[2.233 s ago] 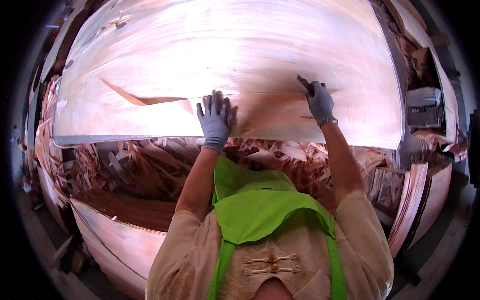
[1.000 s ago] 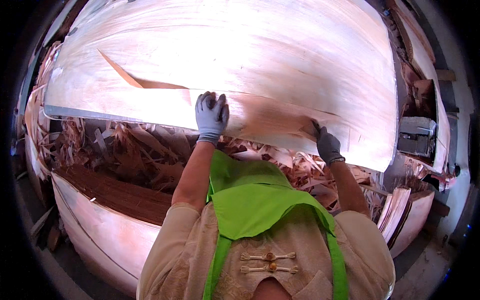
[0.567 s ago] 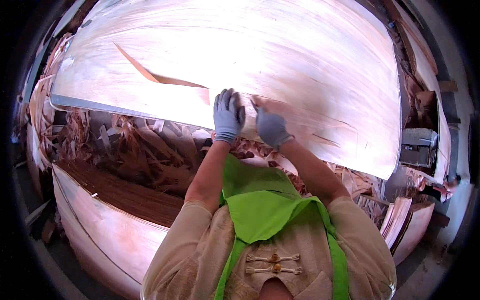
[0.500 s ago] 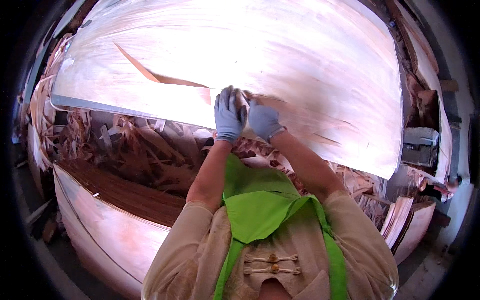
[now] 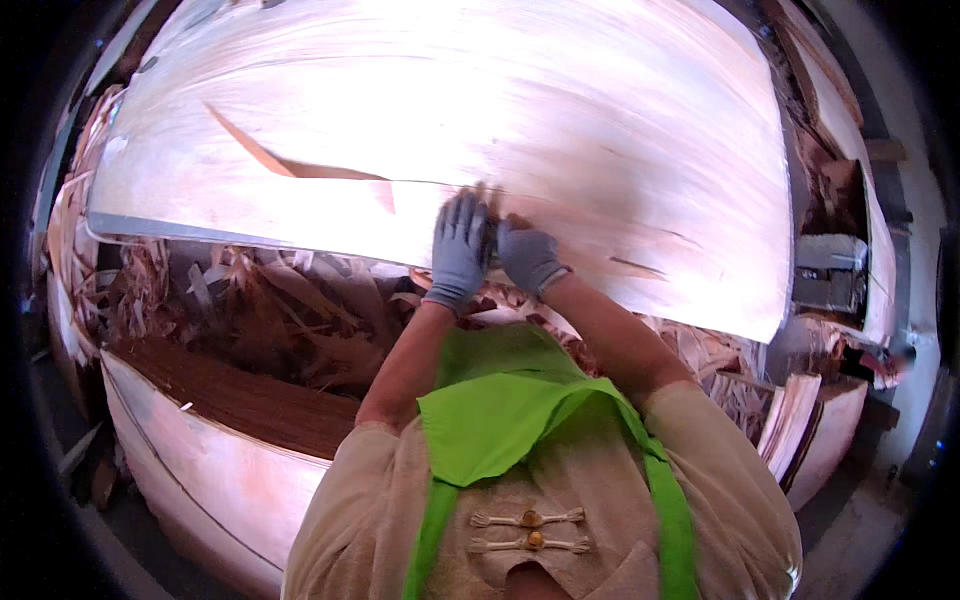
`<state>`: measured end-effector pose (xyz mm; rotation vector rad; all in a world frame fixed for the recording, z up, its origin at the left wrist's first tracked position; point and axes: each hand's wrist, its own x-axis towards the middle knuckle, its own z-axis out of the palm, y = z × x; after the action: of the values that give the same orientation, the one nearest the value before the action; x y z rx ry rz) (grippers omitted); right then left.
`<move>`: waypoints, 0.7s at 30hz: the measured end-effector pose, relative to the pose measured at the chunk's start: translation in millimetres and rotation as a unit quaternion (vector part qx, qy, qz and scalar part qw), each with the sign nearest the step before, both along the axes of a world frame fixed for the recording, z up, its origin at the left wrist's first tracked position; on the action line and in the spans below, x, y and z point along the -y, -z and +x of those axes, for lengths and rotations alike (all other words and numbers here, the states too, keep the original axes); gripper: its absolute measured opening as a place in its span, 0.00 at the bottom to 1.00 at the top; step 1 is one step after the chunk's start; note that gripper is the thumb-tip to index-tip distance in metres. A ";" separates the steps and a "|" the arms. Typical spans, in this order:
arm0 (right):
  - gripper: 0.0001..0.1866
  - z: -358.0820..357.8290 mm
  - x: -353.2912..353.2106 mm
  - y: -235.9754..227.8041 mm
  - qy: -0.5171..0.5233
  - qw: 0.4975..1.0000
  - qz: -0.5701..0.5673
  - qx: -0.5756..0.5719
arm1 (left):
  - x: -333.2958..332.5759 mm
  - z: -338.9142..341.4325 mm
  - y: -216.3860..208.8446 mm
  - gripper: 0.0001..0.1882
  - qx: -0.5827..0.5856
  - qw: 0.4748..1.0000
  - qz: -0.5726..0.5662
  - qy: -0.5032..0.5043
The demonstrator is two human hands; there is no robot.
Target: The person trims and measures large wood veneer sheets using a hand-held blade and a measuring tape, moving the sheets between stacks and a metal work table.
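Note:
A large pale wood veneer sheet (image 5: pixel 650 130) lies before me on a stack or bench. My left hand (image 5: pixel 459 252), in a grey glove, rests flat near the sheet's front edge with its fingers stretched forward. Close to its right, my gloved right hand (image 5: pixel 530 258) is closed in a fist at the sheet. What it grips, if anything, is hidden. Left of my hands, a long split (image 5: pixel 335 171) with a brown, pointed end runs through the veneer. A short dark slit (image 5: pixel 637 268) shows to the right.
Torn veneer scraps (image 5: pixel 290 300) fill the gap between the sheet and my body. A bound veneer stack (image 5: pixel 230 490) stands at the near left, and upright veneer pieces (image 5: pixel 788 415) at the near right. A grey metal block (image 5: pixel 832 270) sits beyond the sheet's right edge.
Both hands have shifted slightly right along the veneer and a little toward me, farther from the end of the split. The whole view has shifted slightly as well.

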<state>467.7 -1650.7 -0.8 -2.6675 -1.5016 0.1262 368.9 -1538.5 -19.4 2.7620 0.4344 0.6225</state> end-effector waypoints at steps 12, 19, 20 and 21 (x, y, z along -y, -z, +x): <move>0.09 72.6 116.5 -37.5 -0.084 0.977 -0.187 -0.055 | 16.2 9.5 -8.6 0.29 -0.019 0.999 0.008 0.051; 0.14 159.2 140.4 -62.7 -0.176 0.912 -0.371 -0.015 | 16.6 11.1 -12.1 0.29 -0.038 0.998 -0.005 0.047; 0.14 172.4 144.6 -68.0 -0.175 0.918 -0.354 -0.017 | 16.7 11.0 -11.7 0.30 -0.035 0.998 -0.010 0.045; 0.14 185.5 149.6 -74.6 -0.176 0.925 -0.337 -0.019 | 16.4 10.8 -11.3 0.30 -0.033 0.998 -0.014 0.042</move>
<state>653.2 -1800.3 73.9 -2.7659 -2.2365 0.8565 379.7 -1554.8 -8.1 2.7638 0.3360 0.5031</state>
